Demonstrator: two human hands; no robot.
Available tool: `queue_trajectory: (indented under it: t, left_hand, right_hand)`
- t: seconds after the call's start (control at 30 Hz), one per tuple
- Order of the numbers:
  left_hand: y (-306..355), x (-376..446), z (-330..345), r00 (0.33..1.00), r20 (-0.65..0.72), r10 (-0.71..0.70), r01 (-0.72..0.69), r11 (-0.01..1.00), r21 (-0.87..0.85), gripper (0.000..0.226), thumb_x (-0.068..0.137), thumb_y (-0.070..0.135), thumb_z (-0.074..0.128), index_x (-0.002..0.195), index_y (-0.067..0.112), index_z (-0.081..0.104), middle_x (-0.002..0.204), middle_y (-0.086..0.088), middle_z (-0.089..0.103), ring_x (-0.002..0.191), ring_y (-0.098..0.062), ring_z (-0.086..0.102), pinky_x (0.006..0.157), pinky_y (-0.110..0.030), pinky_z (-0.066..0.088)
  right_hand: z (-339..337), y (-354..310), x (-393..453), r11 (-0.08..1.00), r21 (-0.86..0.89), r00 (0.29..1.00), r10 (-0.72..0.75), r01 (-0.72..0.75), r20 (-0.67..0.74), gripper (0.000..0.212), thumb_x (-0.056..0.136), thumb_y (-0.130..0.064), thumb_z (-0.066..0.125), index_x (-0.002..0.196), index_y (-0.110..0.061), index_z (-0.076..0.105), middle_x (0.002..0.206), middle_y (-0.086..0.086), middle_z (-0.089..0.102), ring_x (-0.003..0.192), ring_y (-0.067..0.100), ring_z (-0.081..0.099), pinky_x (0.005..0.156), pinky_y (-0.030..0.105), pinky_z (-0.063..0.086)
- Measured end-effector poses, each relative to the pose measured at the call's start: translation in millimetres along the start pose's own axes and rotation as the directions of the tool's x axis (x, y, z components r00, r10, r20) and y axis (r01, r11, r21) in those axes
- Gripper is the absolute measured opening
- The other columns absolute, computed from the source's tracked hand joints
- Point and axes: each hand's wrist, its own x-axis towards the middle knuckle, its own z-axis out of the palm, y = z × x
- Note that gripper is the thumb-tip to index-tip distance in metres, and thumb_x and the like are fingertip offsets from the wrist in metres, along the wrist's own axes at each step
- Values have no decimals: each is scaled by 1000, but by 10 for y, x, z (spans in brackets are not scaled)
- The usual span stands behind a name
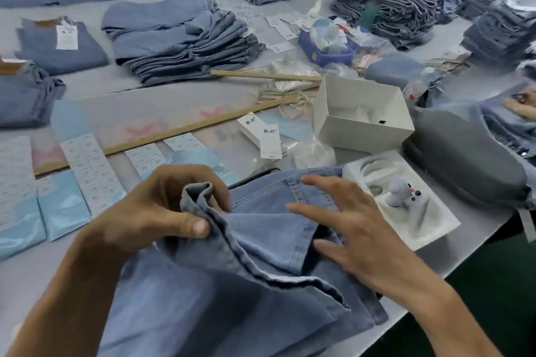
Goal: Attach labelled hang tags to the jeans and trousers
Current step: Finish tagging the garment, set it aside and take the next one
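1. A pair of light blue jeans (261,275) lies at the near edge of the grey table (452,258), directly in front of the person.
2. The left hand (162,206) grips a bunched fold of the jeans' edge between thumb and curled fingers, lifting it.
3. The right hand (348,229) rests on the denim with fingers spread and straight, holding nothing.
4. White hang tags (265,136) lie beyond the jeans, beside an open white box (362,116).
5. Label sheets (92,171) lie to the left; a stack of folded jeans (179,40) sits farther back.
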Motion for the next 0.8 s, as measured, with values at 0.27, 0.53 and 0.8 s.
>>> queue_trajectory:
  t: [0.27,0.53,0.8]
  left_hand:
    - [-49,196,19,992,-125,-11,25,994,109,29,84,35,83,101,14,72,86,7,68,79,-6,63,68,-16,49]
    - [-785,672,283,952,-220,-213,299,807,509,27,80,37,86,98,33,66,100,13,64,95,0,59,82,-18,45]
    - [-678,707,178,989,-122,-84,113,959,258,35,81,14,84,110,23,67,100,1,72,93,-10,68,83,-16,49]
  right_hand:
    - [178,113,599,849,315,900,433,-424,44,38,96,-44,59,74,-14,58,61,-3,58,58,12,51,57,27,37]
    - [-60,-138,139,797,231,826,507,-558,246,96,58,-99,41,140,-50,35,84,-26,55,81,-6,57,71,21,44]
    - [36,-410,-93,900,247,931,363,-360,33,115,76,-50,82,146,-68,-9,129,-43,32,107,-10,48,92,17,44]
